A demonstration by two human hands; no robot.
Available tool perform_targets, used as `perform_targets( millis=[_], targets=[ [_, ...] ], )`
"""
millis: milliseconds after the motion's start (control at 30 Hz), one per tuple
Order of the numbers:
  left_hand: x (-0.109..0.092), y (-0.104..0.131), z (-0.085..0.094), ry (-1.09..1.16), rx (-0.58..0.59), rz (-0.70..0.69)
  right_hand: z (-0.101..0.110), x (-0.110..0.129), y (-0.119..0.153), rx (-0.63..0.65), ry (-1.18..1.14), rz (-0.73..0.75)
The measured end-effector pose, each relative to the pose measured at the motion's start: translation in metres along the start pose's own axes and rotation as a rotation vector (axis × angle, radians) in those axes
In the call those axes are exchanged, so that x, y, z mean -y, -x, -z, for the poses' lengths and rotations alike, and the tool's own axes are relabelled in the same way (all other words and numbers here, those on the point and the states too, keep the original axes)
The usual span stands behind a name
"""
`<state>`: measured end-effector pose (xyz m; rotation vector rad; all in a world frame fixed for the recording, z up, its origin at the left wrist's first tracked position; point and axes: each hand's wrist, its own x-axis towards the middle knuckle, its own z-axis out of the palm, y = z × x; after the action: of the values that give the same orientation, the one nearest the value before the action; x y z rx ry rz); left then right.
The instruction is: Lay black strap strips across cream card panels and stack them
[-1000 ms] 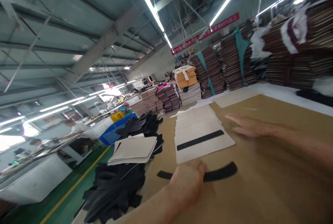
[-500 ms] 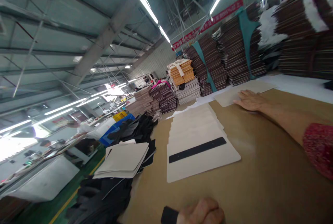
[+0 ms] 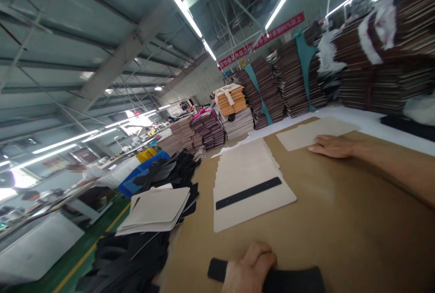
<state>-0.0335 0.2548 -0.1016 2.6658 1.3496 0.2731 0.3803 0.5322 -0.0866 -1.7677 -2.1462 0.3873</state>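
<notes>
Hands differ: left hand (image 3: 249,268) grips a black strip (image 3: 288,279) on the worktop (image 3: 340,220); right hand (image 3: 333,146) lies flat, fingers spread, on a beige sheet (image 3: 306,133). Blue bin (image 3: 131,184) contents unclear.

Two hands: left (image 3: 249,268), right (image 3: 333,146). Two black strips (image 3: 248,192) (image 3: 292,279). One loose beige panel (image 3: 314,133). One blue crate (image 3: 131,184).

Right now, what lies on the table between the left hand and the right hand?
In the head view, only bare brown table lies between the left hand, on a black strip, and the right hand. The beige sheet stack sits off to the side.
</notes>
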Motion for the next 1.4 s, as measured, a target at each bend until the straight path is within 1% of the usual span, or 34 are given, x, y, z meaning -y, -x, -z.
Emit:
perform_targets(
  millis=[67, 167, 267, 367, 467, 533, 633, 700, 767, 833, 900, 967, 1033, 1067, 1100, 1167, 1233, 1267, 1333, 1400],
  targets=[
    [-0.008, -0.002, 0.009, 0.069, 0.019, 0.028, 0.005, 0.004, 0.032, 0.065, 0.037, 0.016],
    [-0.024, -0.003, 0.023, 0.127, -0.010, 0.093, 0.009, 0.011, 0.079, 0.158, 0.102, 0.015],
    [-0.035, -0.001, 0.029, 0.149, -0.037, 0.121, 0.013, 0.017, 0.127, 0.214, 0.150, 0.018],
    [-0.036, 0.000, 0.029, 0.144, -0.048, 0.123, 0.017, 0.020, 0.179, 0.240, 0.166, 0.056],
    [-0.035, 0.000, 0.028, 0.114, -0.036, 0.127, 0.021, 0.028, 0.233, 0.265, 0.163, 0.062],
    [-0.036, -0.002, 0.030, 0.077, -0.012, 0.131, 0.022, 0.038, 0.270, 0.297, 0.153, 0.054],
    [-0.042, -0.004, 0.036, 0.005, 0.053, 0.164, 0.021, 0.056, 0.323, 0.328, 0.140, 0.058],
    [-0.048, -0.007, 0.042, -0.026, 0.094, 0.197, 0.016, 0.064, 0.355, 0.306, 0.130, 0.085],
    [-0.056, -0.010, 0.052, -0.036, 0.113, 0.228, 0.007, 0.066, 0.385, 0.241, 0.121, 0.142],
    [-0.066, -0.012, 0.064, -0.031, 0.100, 0.270, -0.009, 0.065, 0.411, 0.124, 0.131, 0.216],
    [-0.080, -0.013, 0.079, -0.009, 0.062, 0.329, -0.027, 0.066, 0.433, -0.002, 0.161, 0.290],
    [-0.099, -0.010, 0.094, 0.041, 0.037, 0.381, -0.046, 0.075, 0.449, -0.075, 0.176, 0.346],
    [-0.121, -0.001, 0.106, 0.129, 0.063, 0.402, -0.062, 0.091, 0.458, -0.082, 0.144, 0.389],
    [-0.132, 0.005, 0.109, 0.227, 0.109, 0.410, -0.068, 0.101, 0.459, -0.074, 0.113, 0.407],
    [-0.142, 0.012, 0.111, 0.373, 0.177, 0.419, -0.073, 0.111, 0.459, -0.060, 0.075, 0.427],
    [-0.159, 0.026, 0.109, 0.764, 0.340, 0.445, -0.075, 0.130, 0.454, -0.029, -0.013, 0.450],
    [-0.170, 0.040, 0.101, 1.078, 0.448, 0.452, -0.064, 0.146, 0.445, -0.065, -0.153, 0.411],
    [-0.174, 0.047, 0.095, 1.167, 0.478, 0.442, -0.054, 0.153, 0.439, -0.102, -0.255, 0.353],
    [-0.181, 0.060, 0.084, 1.291, 0.535, 0.406, -0.026, 0.166, 0.429, -0.171, -0.503, 0.173],
    [-0.189, 0.070, 0.074, 1.371, 0.591, 0.368, 0.002, 0.177, 0.419, -0.133, -0.739, -0.012]
  ],
)
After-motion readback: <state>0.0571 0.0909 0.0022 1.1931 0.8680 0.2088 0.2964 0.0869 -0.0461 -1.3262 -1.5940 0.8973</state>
